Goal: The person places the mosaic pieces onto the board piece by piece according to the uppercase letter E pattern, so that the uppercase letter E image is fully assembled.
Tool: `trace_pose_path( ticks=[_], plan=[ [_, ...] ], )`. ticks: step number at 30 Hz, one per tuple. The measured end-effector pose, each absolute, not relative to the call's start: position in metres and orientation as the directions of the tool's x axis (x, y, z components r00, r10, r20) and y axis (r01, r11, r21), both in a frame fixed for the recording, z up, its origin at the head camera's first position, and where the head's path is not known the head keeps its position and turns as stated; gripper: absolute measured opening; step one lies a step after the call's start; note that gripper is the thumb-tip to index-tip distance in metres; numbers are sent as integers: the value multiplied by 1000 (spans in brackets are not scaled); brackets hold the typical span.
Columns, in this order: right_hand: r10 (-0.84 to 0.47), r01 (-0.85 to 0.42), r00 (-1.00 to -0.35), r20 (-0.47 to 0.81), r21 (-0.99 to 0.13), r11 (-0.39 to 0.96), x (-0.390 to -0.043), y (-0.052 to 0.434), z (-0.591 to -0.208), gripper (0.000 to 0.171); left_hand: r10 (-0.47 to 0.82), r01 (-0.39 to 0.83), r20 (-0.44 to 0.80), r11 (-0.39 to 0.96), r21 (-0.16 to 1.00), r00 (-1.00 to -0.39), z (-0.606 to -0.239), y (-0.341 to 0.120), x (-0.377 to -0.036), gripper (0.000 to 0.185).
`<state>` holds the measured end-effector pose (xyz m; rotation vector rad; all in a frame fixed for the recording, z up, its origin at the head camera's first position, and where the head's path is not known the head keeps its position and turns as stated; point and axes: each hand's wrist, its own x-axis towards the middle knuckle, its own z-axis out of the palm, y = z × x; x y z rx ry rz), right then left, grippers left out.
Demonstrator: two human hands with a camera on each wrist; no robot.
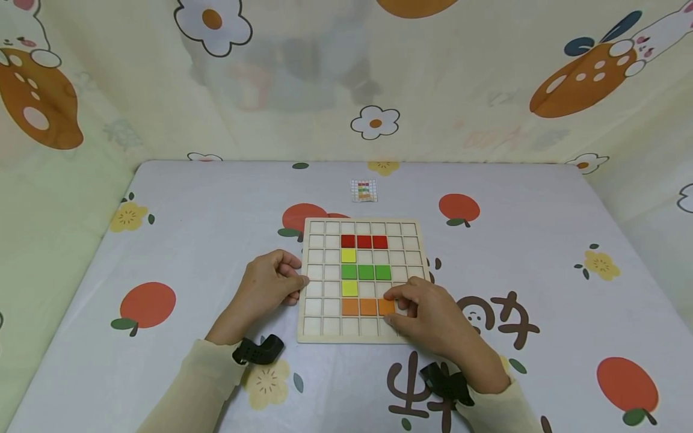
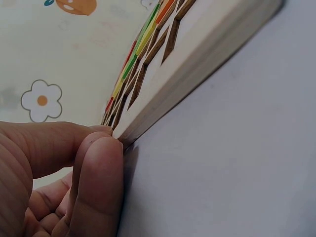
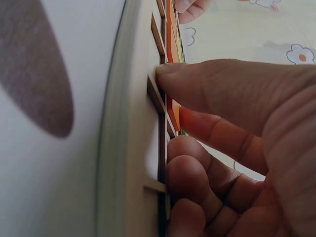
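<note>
A square wooden grid board (image 1: 346,339) lies on the table before me. In its cells sit three red tiles (image 1: 364,242), a yellow tile (image 1: 349,255), three green tiles (image 1: 366,272), another yellow tile (image 1: 349,288) and a row of orange tiles (image 1: 368,307). My left hand (image 1: 265,279) holds the board's left edge, thumb and index fingertips meeting there. With thumb and index finger, my right hand (image 1: 430,313) pinches the rightmost orange tile (image 1: 385,307) at its cell. That tile (image 3: 173,114) shows beside the fingers in the right wrist view; its far side is hidden.
Behind the board lies a small card (image 1: 364,190) printed with a coloured grid pattern. The table is covered by a pale cloth (image 1: 206,222) with fruit and flower prints. A patterned curtain (image 1: 303,132) rises at the table's back edge.
</note>
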<state>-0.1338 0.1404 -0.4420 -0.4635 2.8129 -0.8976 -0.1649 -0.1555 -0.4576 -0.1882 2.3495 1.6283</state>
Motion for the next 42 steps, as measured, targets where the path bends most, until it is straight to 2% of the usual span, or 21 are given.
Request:
trace_pose_path(
  ticks=[14,23,27,33,38,42],
  plan=[
    [-324,-226,-944,-60,-599,769,-131,142,-442,26,54,-259,-299,371,892,-953,-461,-154,-166,24],
    [-316,-238,-949,-5,-644,727,-138,144,-452,23,44,-270,-311,388,881,-950,-467,-158,-171,24],
    [-276,-248,-959,61,-647,720,-143,146,-458,23,45,-265,-305,384,885,-951,-472,-161,-174,25],
    [-202,-242,-970,136,-619,747,-150,153,-472,32,38,-263,-301,388,883,-953,-484,-162,-179,25],
    [-199,-225,-974,112,-605,764,-151,165,-479,43,8,-286,-315,398,872,-949,-494,-158,-173,26],
    [-212,-203,-976,53,-581,788,-155,172,-477,52,-2,-248,-273,421,872,-962,-494,-157,-170,24]
  ],
)
